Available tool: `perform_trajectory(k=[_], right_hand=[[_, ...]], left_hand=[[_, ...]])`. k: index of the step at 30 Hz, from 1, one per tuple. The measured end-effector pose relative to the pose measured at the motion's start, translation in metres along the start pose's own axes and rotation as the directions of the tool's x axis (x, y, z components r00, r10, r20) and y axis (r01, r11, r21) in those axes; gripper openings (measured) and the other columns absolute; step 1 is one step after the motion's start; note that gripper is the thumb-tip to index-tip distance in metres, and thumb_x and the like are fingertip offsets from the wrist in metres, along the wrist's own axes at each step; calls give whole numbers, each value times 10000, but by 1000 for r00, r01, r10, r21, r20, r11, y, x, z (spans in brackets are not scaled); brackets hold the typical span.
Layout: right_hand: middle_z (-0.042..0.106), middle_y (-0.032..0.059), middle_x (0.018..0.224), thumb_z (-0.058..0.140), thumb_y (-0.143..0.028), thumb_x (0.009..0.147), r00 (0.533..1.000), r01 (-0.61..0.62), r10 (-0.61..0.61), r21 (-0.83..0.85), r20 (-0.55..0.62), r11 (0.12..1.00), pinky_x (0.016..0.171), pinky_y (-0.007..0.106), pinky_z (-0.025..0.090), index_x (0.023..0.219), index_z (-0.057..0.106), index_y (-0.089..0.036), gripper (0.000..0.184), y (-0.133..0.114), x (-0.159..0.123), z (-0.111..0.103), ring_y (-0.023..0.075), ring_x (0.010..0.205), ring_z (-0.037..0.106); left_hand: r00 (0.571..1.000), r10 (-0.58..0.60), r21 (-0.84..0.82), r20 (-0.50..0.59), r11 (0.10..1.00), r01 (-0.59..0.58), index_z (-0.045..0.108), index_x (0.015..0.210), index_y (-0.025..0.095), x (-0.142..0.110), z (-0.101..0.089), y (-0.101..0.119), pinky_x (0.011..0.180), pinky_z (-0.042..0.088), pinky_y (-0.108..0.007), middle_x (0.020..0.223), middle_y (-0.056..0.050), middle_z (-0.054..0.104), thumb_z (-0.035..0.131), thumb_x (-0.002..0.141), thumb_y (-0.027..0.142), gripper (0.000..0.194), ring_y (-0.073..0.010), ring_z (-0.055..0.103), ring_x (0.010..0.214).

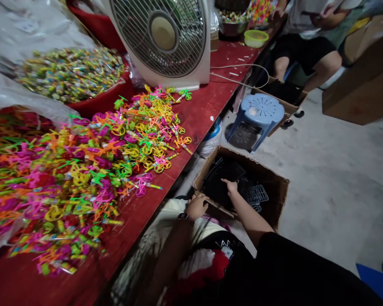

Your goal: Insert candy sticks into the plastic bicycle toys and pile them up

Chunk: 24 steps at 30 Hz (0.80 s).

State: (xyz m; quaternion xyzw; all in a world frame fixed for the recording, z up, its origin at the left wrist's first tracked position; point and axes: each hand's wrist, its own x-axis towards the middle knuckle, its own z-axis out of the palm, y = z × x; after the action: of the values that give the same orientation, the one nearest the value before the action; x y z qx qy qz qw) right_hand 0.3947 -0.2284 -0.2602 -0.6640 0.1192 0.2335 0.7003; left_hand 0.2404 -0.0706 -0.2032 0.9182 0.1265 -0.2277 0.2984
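Observation:
A cardboard box (282, 199) on the floor holds black plastic pieces with a grid pattern (255, 195). My right hand (231, 187) reaches down inside it over the black pieces. One of its digits is stretched out to the left, while the others are partly hidden; I make out nothing held. On the near left corner of the box, my left hand (197, 206) has its fingers bent over the cardboard edge. A dark watch (183, 216) is on that wrist.
Brightly coloured small plastic toys (98, 165) are heaped on the red table (140, 216). A white fan (191, 78) stands behind them, beside a red basin (98, 100) of small wrapped pieces. Beyond the box are a blue stool (263, 108) and a seated person (306, 46).

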Motion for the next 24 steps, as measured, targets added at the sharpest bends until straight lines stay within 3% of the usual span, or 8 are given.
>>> perform_trajectory(k=[4,7,13,17,19,21,22,24], right_hand=[[662,110,1352,689,-381,1031,990,-29,35,45,-134,999,950,470,618,1359,637,-177,390,-5,-13,-45,260,1139,695],[691,105,1297,707,-374,1016,988,-16,28,78,-155,997,938,460,620,1312,657,-165,365,-13,-21,-76,246,1096,709],[813,64,949,956,-267,513,999,30,-33,139,24,990,957,496,612,1047,725,-183,588,-45,-52,-108,312,941,769],[815,63,862,905,-228,459,980,29,-59,155,191,988,921,531,617,927,726,-190,503,-71,-69,-99,338,881,787],[805,49,807,885,-212,449,958,29,-75,166,276,986,858,502,638,863,720,-190,447,-82,-74,-83,313,795,784],[788,34,753,873,-202,430,925,25,-92,183,370,983,780,465,653,814,706,-193,419,-90,-79,-60,283,711,769],[777,26,727,870,-196,419,903,20,-100,192,417,981,743,447,656,798,696,-195,417,-94,-82,-48,269,675,758],[747,2,676,866,-186,412,857,5,-111,208,504,978,684,413,656,785,677,-203,418,-99,-91,-21,241,615,737]], left_hand=[[1000,3,-53,8,999,-2,734,1288,256,1,1,0,1168,433,-545,1466,-93,641,612,965,246,346,-324,546,1376],[1000,11,-99,-24,995,-14,746,1237,223,-1,-2,4,1180,420,-536,1432,-107,664,602,965,229,308,-320,552,1367],[971,14,-240,-239,968,-73,708,1136,180,-14,-25,21,1143,460,-437,1284,-132,715,493,1043,281,255,-263,633,1244],[900,1,-330,-435,930,-160,624,1128,201,-54,-53,32,1076,505,-374,1200,-124,715,227,1135,384,437,-225,667,1189],[843,7,-328,-538,919,-217,588,1198,217,-85,-66,38,1110,490,-387,1301,-120,688,440,1085,494,334,-247,642,1263],[744,41,-226,-667,940,-254,578,1317,195,-120,-76,46,1176,440,-479,1400,-172,655,736,912,532,549,-348,599,1347],[744,44,-200,-667,951,-236,563,1386,192,-137,-81,50,1171,444,-498,1416,-182,660,756,898,493,605,-371,613,1339],[808,-5,-249,-590,952,-176,553,1455,243,-166,-86,55,1058,532,-454,1315,-139,741,691,952,414,549,-345,718,1189]])
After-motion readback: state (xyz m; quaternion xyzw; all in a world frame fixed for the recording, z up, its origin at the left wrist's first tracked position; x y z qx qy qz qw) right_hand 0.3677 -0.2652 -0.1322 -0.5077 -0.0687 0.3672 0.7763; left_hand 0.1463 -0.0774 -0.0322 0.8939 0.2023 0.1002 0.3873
